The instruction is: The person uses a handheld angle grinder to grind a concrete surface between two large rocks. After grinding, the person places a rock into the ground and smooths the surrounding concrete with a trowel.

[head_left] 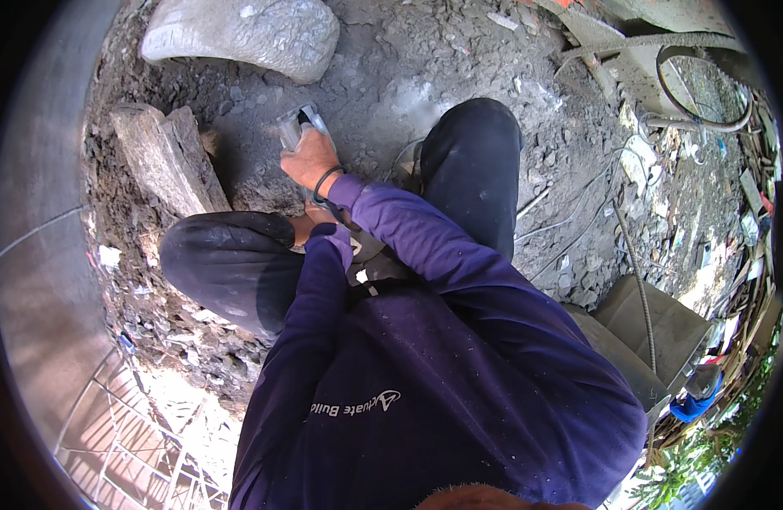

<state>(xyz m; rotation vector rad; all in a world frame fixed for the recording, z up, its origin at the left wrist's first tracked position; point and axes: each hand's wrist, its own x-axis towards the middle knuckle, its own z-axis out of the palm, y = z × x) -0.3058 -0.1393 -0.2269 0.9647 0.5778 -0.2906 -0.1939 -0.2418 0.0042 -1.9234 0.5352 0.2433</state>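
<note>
My right hand [311,159], with a dark band at the wrist, is closed round a grey tool with a dark part [304,119]; its exact kind is too covered to make out. The tool sits low over the dusty grey ground in front of my bent legs. My left hand [321,212] is just below my right wrist, mostly hidden by the sleeves, and its fingers do not show. A rough wooden block [166,157] lies left of the tool. Beyond it rests a large whitish rounded object [247,38].
Thin cables [570,223] trail over the rubble to my right. A grey metal box [651,327] stands near my right side, with a rod or rope across it. A ring-shaped hoop [706,123] lies at the far right. Along the left runs a smooth grey surface [34,229].
</note>
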